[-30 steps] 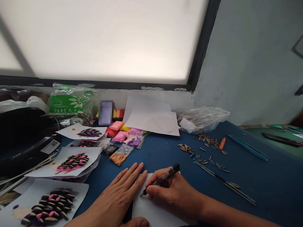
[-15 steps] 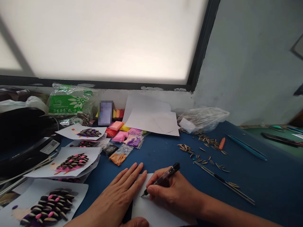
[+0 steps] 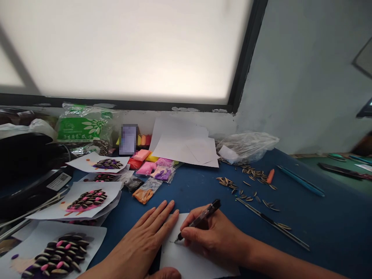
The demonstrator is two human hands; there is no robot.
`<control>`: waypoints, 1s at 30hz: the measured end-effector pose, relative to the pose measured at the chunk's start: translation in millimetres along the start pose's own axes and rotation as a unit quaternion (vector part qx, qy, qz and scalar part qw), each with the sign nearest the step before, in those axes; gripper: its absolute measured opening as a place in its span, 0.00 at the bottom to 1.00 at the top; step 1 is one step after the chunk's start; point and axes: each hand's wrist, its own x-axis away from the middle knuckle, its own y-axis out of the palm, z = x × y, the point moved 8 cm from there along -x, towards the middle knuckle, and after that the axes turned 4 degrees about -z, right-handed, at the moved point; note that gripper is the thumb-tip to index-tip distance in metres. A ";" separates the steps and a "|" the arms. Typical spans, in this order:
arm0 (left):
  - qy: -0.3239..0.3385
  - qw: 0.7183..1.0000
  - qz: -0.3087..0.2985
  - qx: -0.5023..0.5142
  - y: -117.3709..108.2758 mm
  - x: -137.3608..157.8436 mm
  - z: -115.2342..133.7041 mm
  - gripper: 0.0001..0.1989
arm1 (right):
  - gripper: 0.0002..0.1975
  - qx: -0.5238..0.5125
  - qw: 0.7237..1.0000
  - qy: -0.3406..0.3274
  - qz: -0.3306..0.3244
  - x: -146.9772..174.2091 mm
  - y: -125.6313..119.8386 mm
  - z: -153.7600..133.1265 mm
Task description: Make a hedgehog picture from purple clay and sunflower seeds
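My right hand (image 3: pixel 207 234) grips a black pen (image 3: pixel 203 217), its tip touching a white sheet of paper (image 3: pixel 197 263) near the left edge. A short, faint line shows beside the tip. My left hand (image 3: pixel 151 236) lies flat with fingers stretched out, index finger and thumb along the paper's left edge and the other fingers on the blue table (image 3: pixel 192 190). To the left lie paper cards with hedgehog figures of sunflower seeds and clay, the nearest card (image 3: pixel 94 236) with pink dots among its seeds.
Bagged coloured clay (image 3: pixel 147 168) sits beyond my left hand. Loose sunflower seeds (image 3: pixel 252 172), an orange crayon-like stick (image 3: pixel 270 176), a thin metal rod (image 3: pixel 273 223) and a blue pen (image 3: pixel 300 181) lie right. White sheets (image 3: pixel 186 143), a seed bag (image 3: pixel 84 128) and a clear bag (image 3: pixel 250 146) stand along the wall.
The pen tip has moved slightly to the right across the paper, and a short line shows behind it. My left hand stays flat. The whole view has shifted slightly.
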 end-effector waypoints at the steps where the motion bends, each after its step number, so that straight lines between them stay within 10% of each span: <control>1: -0.002 1.000 -0.002 -0.001 0.1 -0.5 -0.1 0.39 | 0.07 -0.001 1.000 -0.001 -0.001 0.2 0.0 -0.3; 30: 0.004 1.000 0.011 0.003 -0.6 2.1 -0.2 0.39 | 0.03 0.041 0.998 -0.021 0.034 2.2 1.5 -6.4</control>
